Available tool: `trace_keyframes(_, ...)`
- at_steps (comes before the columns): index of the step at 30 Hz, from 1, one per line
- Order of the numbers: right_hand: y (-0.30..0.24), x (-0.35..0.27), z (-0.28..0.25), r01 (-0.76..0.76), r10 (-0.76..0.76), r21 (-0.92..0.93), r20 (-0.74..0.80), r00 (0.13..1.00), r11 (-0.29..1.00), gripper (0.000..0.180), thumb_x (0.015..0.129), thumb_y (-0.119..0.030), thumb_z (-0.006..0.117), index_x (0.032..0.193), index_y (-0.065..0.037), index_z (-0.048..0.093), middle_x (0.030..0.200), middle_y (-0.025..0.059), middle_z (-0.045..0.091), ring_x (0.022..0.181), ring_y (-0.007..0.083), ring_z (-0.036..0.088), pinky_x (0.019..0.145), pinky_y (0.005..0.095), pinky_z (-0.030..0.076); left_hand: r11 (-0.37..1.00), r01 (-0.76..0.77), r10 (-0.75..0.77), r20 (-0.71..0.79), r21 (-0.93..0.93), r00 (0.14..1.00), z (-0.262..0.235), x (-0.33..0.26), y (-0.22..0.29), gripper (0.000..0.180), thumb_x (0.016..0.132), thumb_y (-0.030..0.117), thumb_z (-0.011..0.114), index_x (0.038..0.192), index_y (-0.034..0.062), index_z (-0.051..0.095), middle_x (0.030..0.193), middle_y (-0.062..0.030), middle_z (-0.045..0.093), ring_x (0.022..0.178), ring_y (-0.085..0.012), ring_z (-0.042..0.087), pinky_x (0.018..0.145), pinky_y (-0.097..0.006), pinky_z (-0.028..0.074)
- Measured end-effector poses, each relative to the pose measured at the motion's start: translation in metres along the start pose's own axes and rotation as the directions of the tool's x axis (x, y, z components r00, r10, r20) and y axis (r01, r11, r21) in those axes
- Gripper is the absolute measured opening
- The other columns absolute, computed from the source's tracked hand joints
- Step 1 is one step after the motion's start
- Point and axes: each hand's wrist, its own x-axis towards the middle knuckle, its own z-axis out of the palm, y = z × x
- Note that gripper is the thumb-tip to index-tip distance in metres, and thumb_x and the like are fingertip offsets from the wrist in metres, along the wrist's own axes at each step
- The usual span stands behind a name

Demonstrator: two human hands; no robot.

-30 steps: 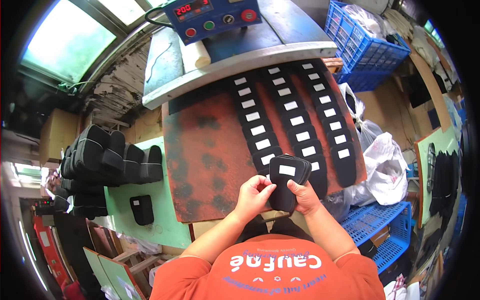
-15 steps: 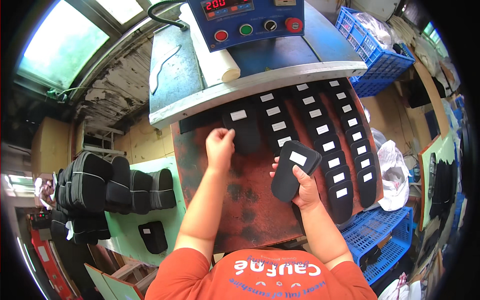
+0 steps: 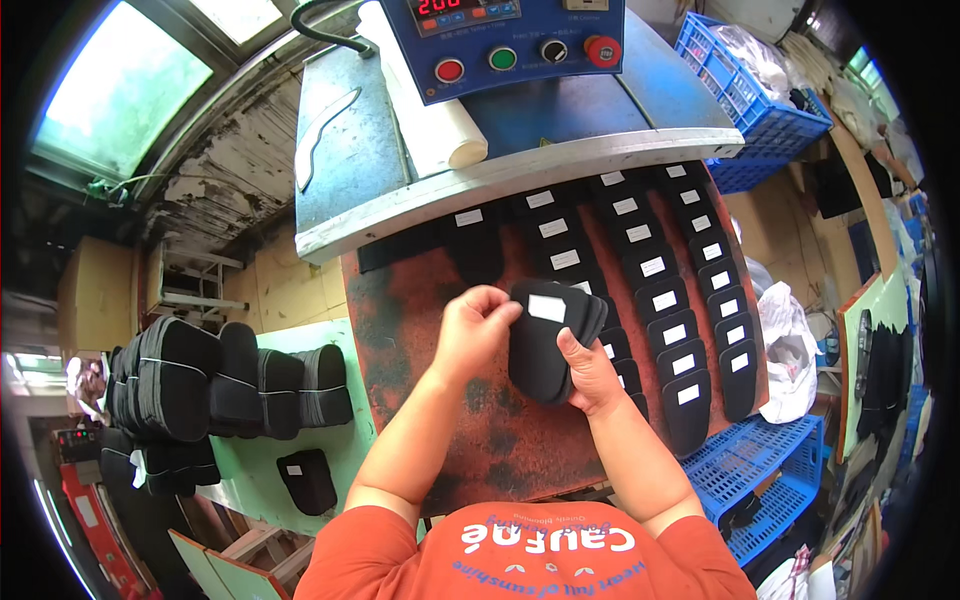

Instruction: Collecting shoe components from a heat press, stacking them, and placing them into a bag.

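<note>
Right hand [image 3: 592, 372] is cradling a stack of black labelled insole pieces [image 3: 545, 340]; left hand [image 3: 478, 322] is pinching its top edge, risking several lifting together.

1. I wear an orange short-sleeved shirt [image 3: 545, 560] with white print across the chest.
2. My forearms are bare below the sleeves.
3. My fingers [image 3: 500, 303] carry no gloves or rings.

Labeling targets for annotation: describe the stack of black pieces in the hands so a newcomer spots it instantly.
Start at the rust-brown work plate below the blue press machine. Over its centre, the right hand cradles a small stack of black insole-shaped pieces, which the left hand pinches at its top edge. Unlike the labelled pieces lying in rows, it is held off the plate.
</note>
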Motion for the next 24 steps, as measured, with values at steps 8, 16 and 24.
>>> trace_keyframes(8, -0.01, -0.008, -0.007, -0.059, 0.053, 0.075, 0.085, 0.995, 0.995, 0.029, 0.086, -0.009, 0.052, 0.113, 0.001, 0.052, 0.101, 0.0145, 0.06, 0.09, 0.0276, 0.062, 0.078, 0.0396, 0.053, 0.973, 0.009, 0.082, -0.381, 0.231, 0.921, -0.048, 0.063, -0.019, 0.017, 0.081, 0.012, 0.064, 0.088, -0.0029, 0.061, 0.065, -0.003, 0.057, 0.051, -0.009, 0.051, 0.046, -0.022, 0.041)
trace_keyframes(16, -0.003, -0.006, -0.01, -0.084, 0.085, -0.096, 0.008, 0.996, 0.992, 0.035, 0.09, -0.016, 0.056, 0.122, -0.005, 0.047, 0.112, 0.0055, 0.055, 0.1, 0.0152, 0.056, 0.081, 0.032, 0.05, 0.997, 0.037, -0.036, 0.006, -0.062, 0.999, 0.002, -0.012, -0.009, 0.011, 0.079, 0.007, 0.068, 0.087, 0.0, 0.063, 0.077, 0.0007, 0.062, 0.071, -0.0052, 0.055, 0.063, -0.021, 0.045)
trace_keyframes(24, -0.015, -0.015, -0.011, -0.036, 0.038, -0.045, 0.041, 0.998, 0.998, 0.026, 0.089, -0.009, 0.05, 0.113, 0.002, 0.05, 0.099, 0.0176, 0.06, 0.088, 0.027, 0.062, 0.078, 0.0411, 0.054, 0.988, 0.144, -0.116, -0.374, 0.047, 0.92, -0.035, 0.016, -0.031, 0.014, 0.081, 0.012, 0.066, 0.086, -0.0004, 0.061, 0.067, -0.001, 0.058, 0.054, -0.0078, 0.052, 0.049, -0.022, 0.043)
